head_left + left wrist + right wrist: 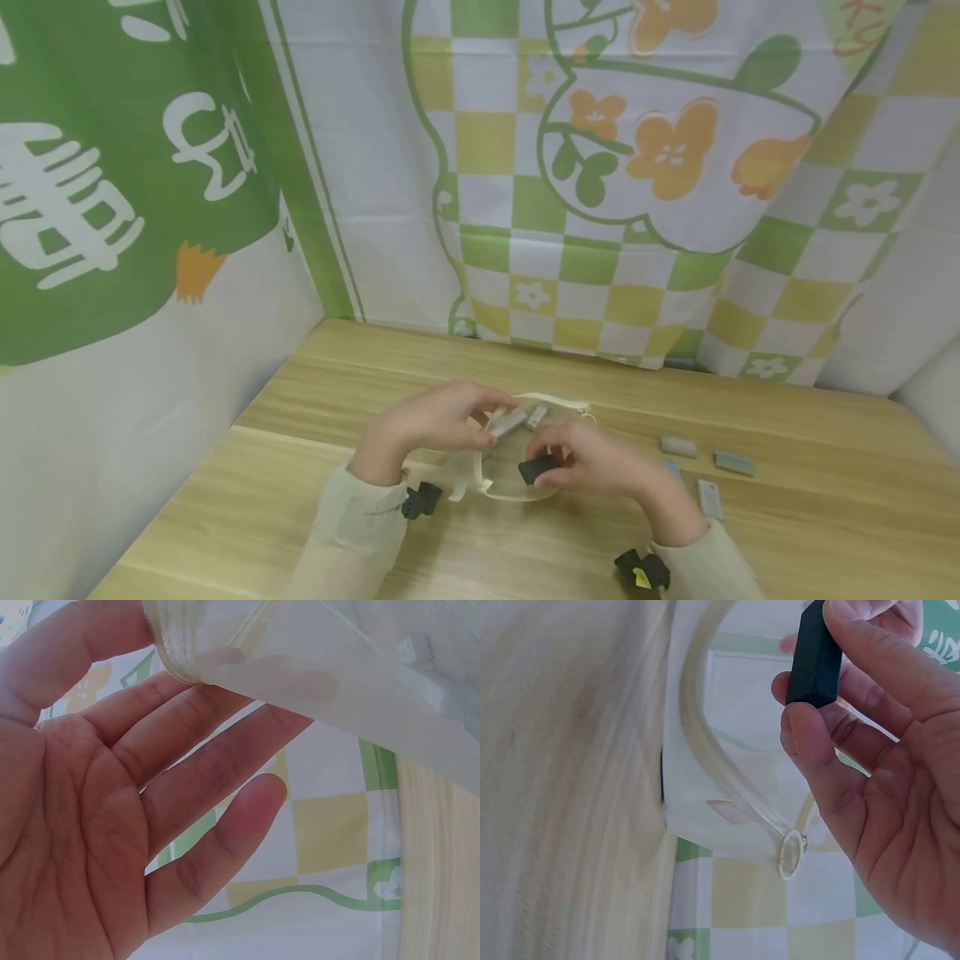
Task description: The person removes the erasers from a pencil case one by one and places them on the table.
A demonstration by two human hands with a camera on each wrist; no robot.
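A translucent zip pouch [517, 497] with a cream zipper edge lies on the table between the hands. My left hand [442, 417] holds its mouth at the left, thumb and fingers on either side of the film in the left wrist view. Two pale blocks [510, 423] show within the pouch outline. My right hand [592, 458] pinches a small black rectangular block [814, 664] between thumb and fingertips, over the pouch opening. A round zipper ring [791, 855] hangs at the pouch's corner in the right wrist view.
Right of the right hand, on the wooden table [825, 500], lie a beige-grey block [678, 446], a teal block [734, 463], a whitish block [708, 499] and a partly hidden blue one [672, 471]. A patterned curtain [585, 267] hangs behind the table.
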